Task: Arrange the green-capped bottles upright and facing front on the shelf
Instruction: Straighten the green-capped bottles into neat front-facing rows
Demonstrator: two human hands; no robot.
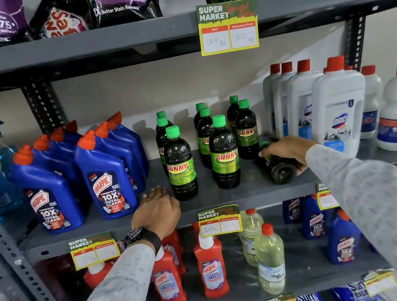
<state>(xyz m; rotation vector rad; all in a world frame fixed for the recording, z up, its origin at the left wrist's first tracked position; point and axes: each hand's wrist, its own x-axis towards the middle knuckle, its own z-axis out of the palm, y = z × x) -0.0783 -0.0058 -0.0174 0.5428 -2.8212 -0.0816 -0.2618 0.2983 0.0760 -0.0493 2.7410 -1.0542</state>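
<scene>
A green-capped bottle lying on its side [277, 164] rests at the shelf [239, 196] front, at 3 o'clock of the upright green-capped bottles [224, 152], the right hand [288, 151] with fingers wrapped over it. The left hand [156, 211] lies flat, fingers released, at 9 o'clock, beside the blue bottles [107, 176].

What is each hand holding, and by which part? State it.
The right hand grips the fallen green-capped bottle around its upper body, near the cap. The left hand rests flat on the shelf, holding nothing.
</scene>
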